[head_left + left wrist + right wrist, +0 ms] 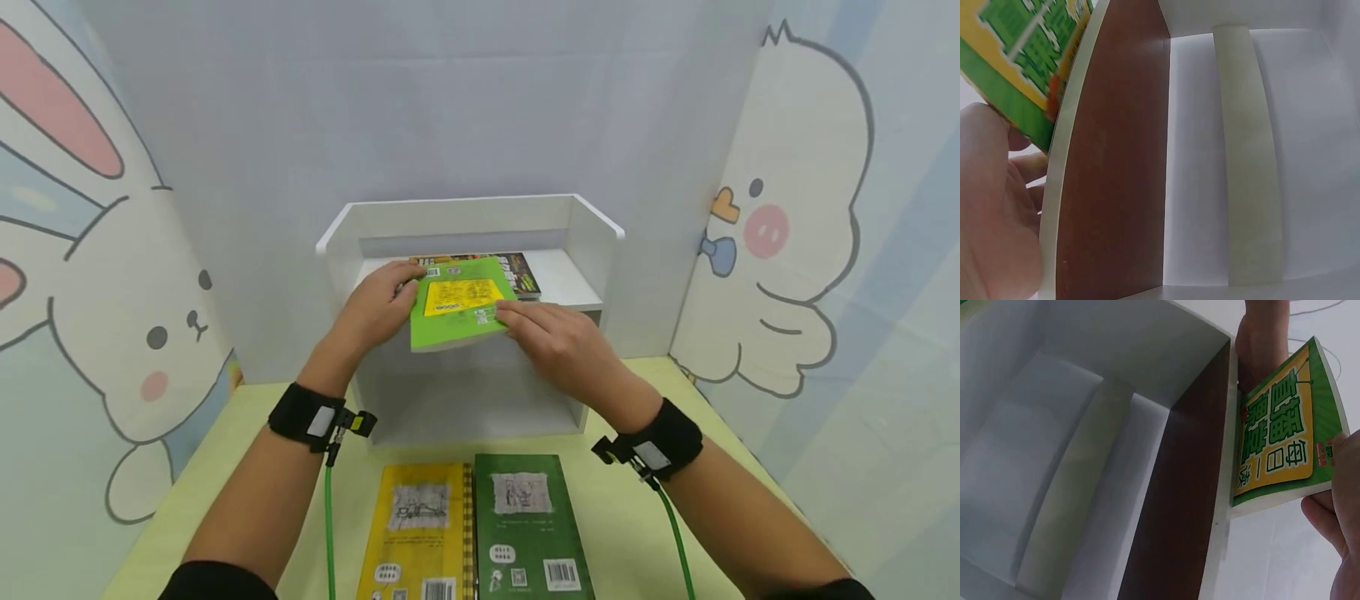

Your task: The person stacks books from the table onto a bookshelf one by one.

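Lime-green paperback [456, 305] with a yellow printed panel [465, 293] on its upturned face, it juts over the near edge of the white shelf unit's [461, 218] upper board. At left, the left hand [377, 305] grips its left edge, fingers bent around it; a dark-covered book [523, 277] lies partly hidden beyond; at right, the right hand [561, 343] pinches its near right corner.
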Tool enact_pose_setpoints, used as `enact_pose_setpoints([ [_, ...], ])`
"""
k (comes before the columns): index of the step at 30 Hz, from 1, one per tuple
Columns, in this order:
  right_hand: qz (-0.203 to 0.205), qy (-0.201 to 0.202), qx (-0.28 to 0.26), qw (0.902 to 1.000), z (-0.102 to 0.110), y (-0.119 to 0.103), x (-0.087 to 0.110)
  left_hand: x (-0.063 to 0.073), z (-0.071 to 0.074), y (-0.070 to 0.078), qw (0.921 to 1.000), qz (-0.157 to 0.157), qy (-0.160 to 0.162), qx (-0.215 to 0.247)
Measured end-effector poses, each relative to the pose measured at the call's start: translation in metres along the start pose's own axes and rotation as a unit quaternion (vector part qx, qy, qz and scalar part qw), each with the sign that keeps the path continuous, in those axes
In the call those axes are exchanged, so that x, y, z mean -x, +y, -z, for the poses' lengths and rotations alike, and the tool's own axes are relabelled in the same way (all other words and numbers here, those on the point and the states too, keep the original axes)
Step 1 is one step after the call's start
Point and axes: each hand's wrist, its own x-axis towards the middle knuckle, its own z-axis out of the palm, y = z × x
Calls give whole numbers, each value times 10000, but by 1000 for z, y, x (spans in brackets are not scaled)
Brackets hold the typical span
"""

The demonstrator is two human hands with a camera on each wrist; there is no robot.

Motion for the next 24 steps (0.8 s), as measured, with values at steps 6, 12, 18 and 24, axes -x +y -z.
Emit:
enact_pose_setpoints([
  [6,-307,-180,-76,9993,-18,25,3,-2,-2,0,9995,-131,-192,-209],
  [12,-572,-491,-131,9971,-26,38,5,-4,-3,0,9989,-199,-244,-336],
  [18,-617,-418,-350,9966,-27,41,8,-2,-1,1,9982,-389,-180,-410],
  [24,-871,-219,-651,9938,-23,46,12,17,5,36,9860,-1271,141,-1070],
])
